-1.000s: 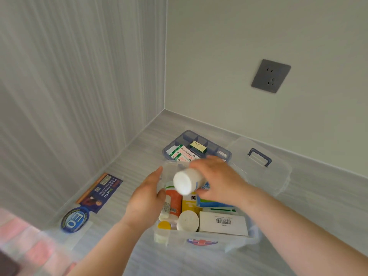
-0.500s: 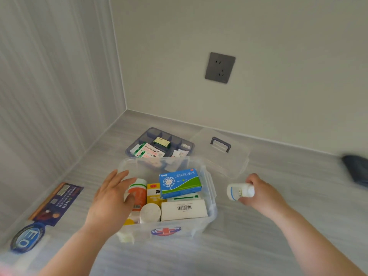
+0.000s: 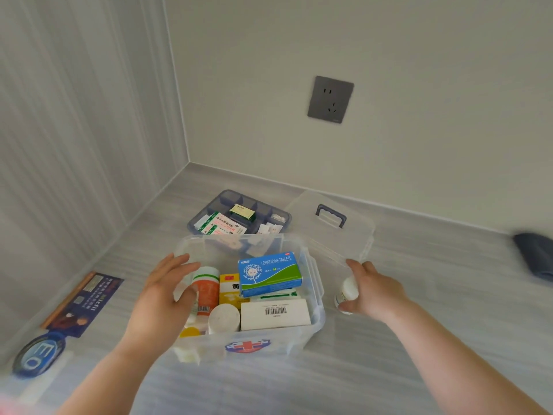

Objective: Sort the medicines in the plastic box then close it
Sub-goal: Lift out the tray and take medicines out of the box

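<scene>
A clear plastic box (image 3: 311,330) stands on the grey floor with its top off. Inside are a blue-green tablet carton (image 3: 269,272), a yellow carton (image 3: 229,287), an orange bottle (image 3: 206,290), a white-capped bottle (image 3: 224,319) and a white carton with a barcode (image 3: 275,314). My left hand (image 3: 167,287) rests with straight fingers on the box's left rim, beside the orange bottle. My right hand (image 3: 374,290) holds a small white bottle (image 3: 347,292) upright on the floor just right of the box.
Behind the box lies a blue divided tray (image 3: 221,202) with plasters and small packs. The clear lid (image 3: 332,229) with a blue handle lies at the back right. A dark booklet (image 3: 86,301) and a round sticker (image 3: 39,354) lie left. A dark object (image 3: 535,253) sits far right.
My right hand carried the white bottle from above the box to the floor at its right side and turned it upright. My left hand stayed at the box's left rim.
</scene>
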